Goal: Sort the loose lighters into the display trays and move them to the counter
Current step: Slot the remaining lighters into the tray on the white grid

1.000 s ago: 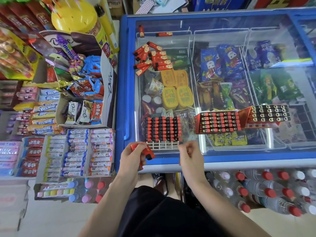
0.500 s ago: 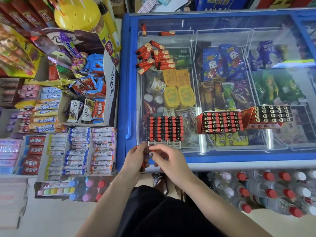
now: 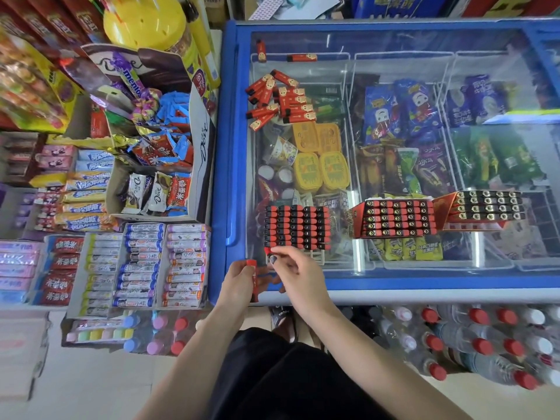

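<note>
Red lighter (image 3: 268,251) pinched in the right hand (image 3: 298,275) meets the white tray (image 3: 298,227) at lower centre; the left hand (image 3: 239,281) grips spares (image 3: 252,278). Next, I judge: seat it in an empty slot. Loose lighters (image 3: 280,100) wait upper centre.

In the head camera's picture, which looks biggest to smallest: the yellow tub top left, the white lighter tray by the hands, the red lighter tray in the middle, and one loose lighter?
1. Yellow tub, though partly cut off.
2 and 3. White lighter tray and red lighter tray: too alike to rank.
4. Loose lighter.
</note>
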